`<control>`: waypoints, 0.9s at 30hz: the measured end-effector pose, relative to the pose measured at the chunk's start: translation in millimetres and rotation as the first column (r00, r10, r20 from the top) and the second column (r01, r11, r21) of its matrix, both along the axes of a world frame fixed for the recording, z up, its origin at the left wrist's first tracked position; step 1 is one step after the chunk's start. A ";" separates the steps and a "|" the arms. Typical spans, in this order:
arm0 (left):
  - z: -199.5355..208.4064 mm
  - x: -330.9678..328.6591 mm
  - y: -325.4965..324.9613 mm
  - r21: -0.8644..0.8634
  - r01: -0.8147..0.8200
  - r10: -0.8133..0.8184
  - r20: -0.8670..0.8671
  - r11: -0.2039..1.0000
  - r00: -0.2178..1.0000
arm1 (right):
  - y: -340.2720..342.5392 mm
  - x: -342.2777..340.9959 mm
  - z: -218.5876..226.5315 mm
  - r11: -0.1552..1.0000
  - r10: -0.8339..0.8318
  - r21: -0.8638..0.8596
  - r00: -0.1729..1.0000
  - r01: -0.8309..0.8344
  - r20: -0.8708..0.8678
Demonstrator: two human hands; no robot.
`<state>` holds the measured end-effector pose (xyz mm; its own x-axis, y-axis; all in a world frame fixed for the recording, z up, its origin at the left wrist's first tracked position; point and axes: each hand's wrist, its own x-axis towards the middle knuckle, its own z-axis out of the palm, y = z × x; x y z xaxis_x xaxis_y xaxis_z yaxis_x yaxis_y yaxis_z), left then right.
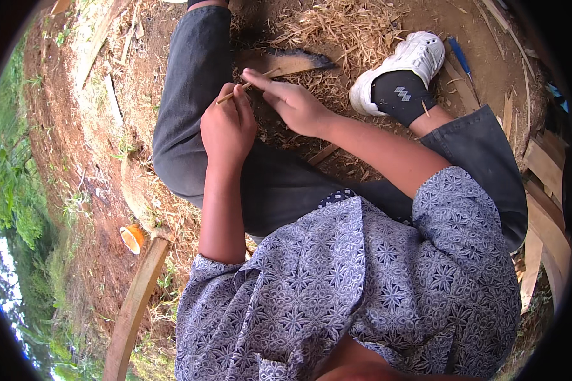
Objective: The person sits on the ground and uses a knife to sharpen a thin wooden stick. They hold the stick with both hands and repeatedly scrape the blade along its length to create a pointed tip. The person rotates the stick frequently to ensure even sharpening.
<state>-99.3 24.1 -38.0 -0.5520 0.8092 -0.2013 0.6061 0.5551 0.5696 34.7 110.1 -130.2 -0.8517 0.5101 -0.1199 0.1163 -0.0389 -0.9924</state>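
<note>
My left hand [227,127] is closed around a thin wooden stick [225,98], with thumb and fingers pinching it. One end of the stick pokes out on the left, and the rest slants up to the right toward my other hand. My right hand [293,106] lies just to the right, fingers stretched out and held together, their tips close to the stick. Whether the palm presses on the stick is hidden. Beyond both hands, a flat piece of wood [297,62] with a blackened edge rests on the ground.
Pale wood shavings [346,28] cover the soil between my legs. A blue-handled tool [459,54] lies beside my white shoe [416,60]. Wooden slats [545,216] are piled at the right. On the left are a plank [135,311] and an orange cup-like object [132,239].
</note>
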 end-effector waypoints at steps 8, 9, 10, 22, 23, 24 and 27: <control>5.1 3.6 2.5 0.004 0.015 -0.015 -0.012 1.000 1.000 | 2.5 0.4 1.3 1.000 -0.017 -0.013 0.997 0.018 0.074; 5.6 2.6 2.9 0.000 0.008 -0.008 -0.007 1.000 1.000 | 11.5 -2.6 1.8 0.999 0.002 -0.049 0.986 0.006 0.165; 5.0 4.1 4.5 -0.017 0.039 -0.040 -0.061 0.999 0.997 | 20.1 -1.6 3.9 0.994 0.108 -0.063 0.907 -0.090 0.407; 0.7 4.2 3.6 0.036 0.048 -0.045 -0.076 0.998 0.996 | -10.1 -8.5 37.2 0.996 -0.062 0.063 0.992 0.069 -0.110; 1.8 4.1 3.4 0.018 0.044 -0.042 -0.083 0.999 0.996 | -5.1 -3.3 24.0 1.000 -0.017 0.027 0.998 0.016 0.064; 3.9 4.3 5.1 -0.002 0.046 -0.046 -0.093 0.999 0.995 | 6.7 4.5 2.8 1.000 0.028 -0.018 0.973 -0.025 0.231; 1.4 11.2 2.7 0.010 0.091 -0.088 -0.147 0.996 0.985 | 18.4 -3.3 17.9 0.987 0.134 0.022 0.901 -0.157 0.412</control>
<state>-88.1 26.9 -36.6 -0.4998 0.8592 -0.1095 0.7302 0.4860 0.4801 31.4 128.5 -112.3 -0.7993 0.3997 -0.4487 0.5117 0.0612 -0.8570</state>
